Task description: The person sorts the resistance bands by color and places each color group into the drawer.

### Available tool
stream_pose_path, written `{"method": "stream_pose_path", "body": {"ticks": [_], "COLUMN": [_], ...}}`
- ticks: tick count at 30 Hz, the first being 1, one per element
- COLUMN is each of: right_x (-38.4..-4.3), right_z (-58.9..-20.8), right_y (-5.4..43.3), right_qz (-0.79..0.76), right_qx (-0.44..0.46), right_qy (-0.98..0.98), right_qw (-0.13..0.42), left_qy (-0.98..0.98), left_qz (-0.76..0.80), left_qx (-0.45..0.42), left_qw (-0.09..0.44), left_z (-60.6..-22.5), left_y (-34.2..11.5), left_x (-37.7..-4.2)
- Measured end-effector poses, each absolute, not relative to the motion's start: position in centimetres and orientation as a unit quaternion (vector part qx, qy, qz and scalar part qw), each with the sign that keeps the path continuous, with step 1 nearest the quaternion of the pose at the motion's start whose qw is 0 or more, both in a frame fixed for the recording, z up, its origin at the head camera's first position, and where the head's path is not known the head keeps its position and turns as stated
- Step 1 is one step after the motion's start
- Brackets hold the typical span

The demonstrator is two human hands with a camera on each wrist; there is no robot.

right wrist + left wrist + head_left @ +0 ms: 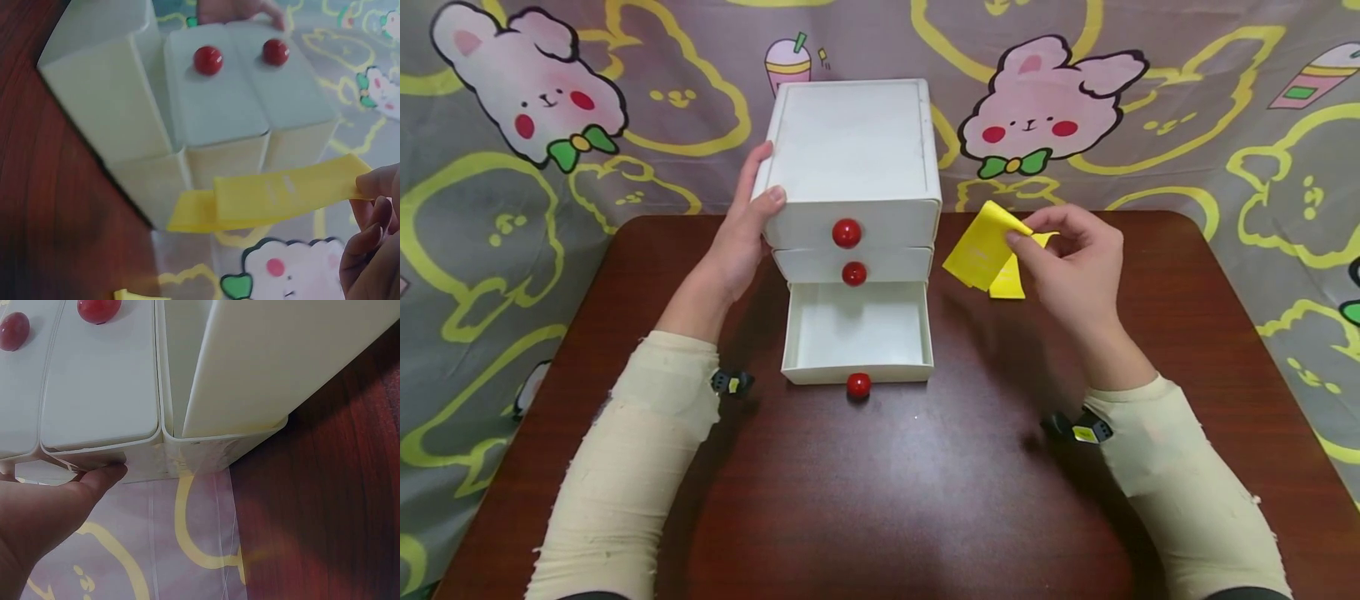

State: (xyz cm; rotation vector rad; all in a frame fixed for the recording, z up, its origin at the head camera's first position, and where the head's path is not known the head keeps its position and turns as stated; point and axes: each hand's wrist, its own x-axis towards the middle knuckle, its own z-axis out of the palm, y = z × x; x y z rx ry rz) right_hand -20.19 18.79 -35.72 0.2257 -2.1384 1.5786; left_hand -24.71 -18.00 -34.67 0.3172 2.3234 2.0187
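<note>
A small white drawer cabinet (857, 137) with red round knobs stands on the table, its bottom drawer (859, 329) pulled out and bare inside. My left hand (741, 233) holds the cabinet's left side, thumb at the top front corner. In the left wrist view, a fingertip (115, 473) presses against the side wall by the middle drawer. Right of the cabinet, my right hand (1078, 267) pinches a folded yellow resistance band (981, 250) between thumb and fingers. The band (281, 197) has pale print and hangs in flat layers above the table.
The dark wooden table (880, 500) runs around the cabinet. Behind and beside it hangs a grey cloth (865, 50) with rabbit and yellow outline prints. The upper two drawers (805, 265) are closed. A bit of yellow (137, 295) shows low in the right wrist view.
</note>
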Motion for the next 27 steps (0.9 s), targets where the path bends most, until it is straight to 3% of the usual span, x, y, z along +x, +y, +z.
{"method": "stream_pose_path", "body": {"ticks": [14, 27], "right_x": [-15.9, -14.7], "right_z": [-33.3, -35.1], "right_y": [17.8, 12.9], "right_qz": [0.599, 0.620], "right_qx": [0.171, 0.233], "right_qy": [-0.733, -0.725], "right_qw": [0.273, 0.187], "left_qy": [0.751, 0.750], "left_qz": [0.651, 0.654], "left_qx": [0.107, 0.103], "left_qw": [0.021, 0.019], "left_z": [-34.7, -34.7], "left_y": [-17.9, -18.0], "left_x": [-24.7, -24.6]}}
